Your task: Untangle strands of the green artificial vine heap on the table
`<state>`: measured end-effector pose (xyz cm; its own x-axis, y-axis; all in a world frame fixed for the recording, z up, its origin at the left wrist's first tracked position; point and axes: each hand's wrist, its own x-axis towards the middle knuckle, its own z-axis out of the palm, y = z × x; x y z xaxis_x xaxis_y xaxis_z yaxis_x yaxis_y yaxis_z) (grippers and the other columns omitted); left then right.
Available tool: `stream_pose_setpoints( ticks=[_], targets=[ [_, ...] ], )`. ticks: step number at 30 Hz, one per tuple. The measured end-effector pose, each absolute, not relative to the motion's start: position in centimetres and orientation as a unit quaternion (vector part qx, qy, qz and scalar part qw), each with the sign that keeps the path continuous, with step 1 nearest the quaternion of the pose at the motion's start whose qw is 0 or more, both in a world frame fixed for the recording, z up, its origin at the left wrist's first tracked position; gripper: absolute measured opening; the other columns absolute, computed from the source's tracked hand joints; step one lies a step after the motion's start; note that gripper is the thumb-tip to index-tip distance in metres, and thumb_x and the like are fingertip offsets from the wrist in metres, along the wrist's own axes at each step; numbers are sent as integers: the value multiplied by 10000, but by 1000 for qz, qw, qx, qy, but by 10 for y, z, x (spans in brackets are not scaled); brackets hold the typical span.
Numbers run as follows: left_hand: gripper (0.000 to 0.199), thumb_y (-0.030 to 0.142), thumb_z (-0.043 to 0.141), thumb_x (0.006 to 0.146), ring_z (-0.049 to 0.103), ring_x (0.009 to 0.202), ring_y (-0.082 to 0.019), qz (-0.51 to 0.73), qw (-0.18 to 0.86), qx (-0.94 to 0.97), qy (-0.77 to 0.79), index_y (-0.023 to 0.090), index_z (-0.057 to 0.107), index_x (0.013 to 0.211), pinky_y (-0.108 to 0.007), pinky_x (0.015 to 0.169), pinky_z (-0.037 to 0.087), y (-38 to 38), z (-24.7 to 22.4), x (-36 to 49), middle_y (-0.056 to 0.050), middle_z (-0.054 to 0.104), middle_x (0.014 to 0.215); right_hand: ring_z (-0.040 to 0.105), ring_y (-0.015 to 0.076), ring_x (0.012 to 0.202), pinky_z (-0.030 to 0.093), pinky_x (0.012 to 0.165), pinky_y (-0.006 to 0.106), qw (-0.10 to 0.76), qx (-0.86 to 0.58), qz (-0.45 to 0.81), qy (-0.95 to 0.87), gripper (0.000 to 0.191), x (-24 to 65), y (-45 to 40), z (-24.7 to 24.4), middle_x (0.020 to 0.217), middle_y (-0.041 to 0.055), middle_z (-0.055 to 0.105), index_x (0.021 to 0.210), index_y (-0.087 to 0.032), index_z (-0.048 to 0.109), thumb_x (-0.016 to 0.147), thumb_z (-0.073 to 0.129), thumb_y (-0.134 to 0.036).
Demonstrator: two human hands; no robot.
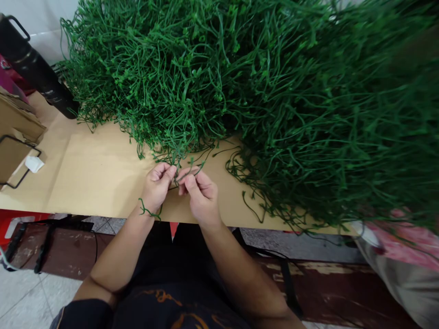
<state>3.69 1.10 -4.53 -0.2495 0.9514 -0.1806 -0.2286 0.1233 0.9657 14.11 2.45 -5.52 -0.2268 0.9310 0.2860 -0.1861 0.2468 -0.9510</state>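
Note:
My left hand (pixel 158 183) pinches a thin green plastic stem between thumb and forefinger, just above the cardboard-covered table. Close beside it on the right, my right hand (pixel 200 192) holds a short green sprig (pixel 195 172) between thumb and fingers. A loose green strand (pixel 149 212) lies across my left wrist. Behind both hands rises a large tangled heap of green plastic stems (pixel 185 77) with small forked tips. Some stems trail from the heap down towards my fingers. Where the held pieces meet between the hands is too small to tell.
A black bottle (pixel 37 68) stands at the back left. Near the left edge are a cardboard box (pixel 20 119), a black wire frame (pixel 21 185) and a white scrap (pixel 34 163). More stems (pixel 329 151) spread over the table's right side. Another person's clothed leg (pixel 394 278) shows at the lower right.

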Motion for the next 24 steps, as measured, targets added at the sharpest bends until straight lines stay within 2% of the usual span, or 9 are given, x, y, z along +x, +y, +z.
stream_pose_setpoints(
  ticks=[4,7,9,12,14,16,19,22,24],
  targets=[
    [314,383,634,716,247,427,-31,609,493,284,552,172,422,619,-181,423,209,18,-45,33,86,318,491,476,91,597,412,561,240,539,-270,424,-676,203,142,8,-45,683,10,504,684,-178,461,879,407,-167],
    [303,376,616,733,175,394,-25,641,469,212,569,184,398,645,-170,396,167,24,-42,27,105,246,479,507,105,640,441,584,237,506,-114,378,-767,172,144,-16,-34,684,23,546,701,-185,444,857,410,-120],
    [305,370,633,720,186,395,-19,628,485,229,564,178,411,639,-162,394,161,25,-40,25,104,257,481,516,109,646,451,588,236,465,-61,383,-796,166,147,-25,-31,690,31,563,699,-183,447,853,417,-129],
    [337,399,666,683,197,396,-13,602,519,276,540,166,432,616,-159,392,150,21,-39,26,101,265,474,489,92,603,423,549,212,458,-203,468,-728,233,155,-17,-34,630,10,508,667,-178,449,892,394,-196],
    [353,432,673,668,180,389,-13,602,528,278,531,166,445,618,-162,390,140,16,-38,26,107,246,462,390,65,503,352,473,188,490,-322,531,-611,317,161,-3,-38,544,-30,399,614,-177,408,905,412,-303],
    [356,448,679,657,176,386,-13,599,533,280,528,163,469,624,-166,393,138,14,-36,27,109,240,452,295,49,455,285,427,180,512,-381,571,-516,383,164,10,-42,510,-56,318,590,-177,380,865,475,-425],
    [339,440,686,653,201,392,-15,591,535,301,524,149,515,629,-173,403,145,13,-35,27,101,277,440,316,47,482,297,444,181,501,-396,595,-489,364,162,21,-45,546,-56,372,665,-175,475,751,598,-507],
    [310,418,684,664,240,404,-22,581,529,333,521,141,548,632,-185,412,158,13,-36,28,86,330,441,352,53,515,315,463,183,489,-391,600,-498,355,155,27,-46,592,-54,433,840,-188,564,654,703,-458],
    [302,417,674,675,252,409,-30,575,529,342,522,147,547,629,-193,417,170,14,-37,29,83,334,440,375,54,530,323,471,182,487,-385,602,-502,345,150,31,-45,616,-46,471,884,-192,589,654,711,-419]
  ],
)
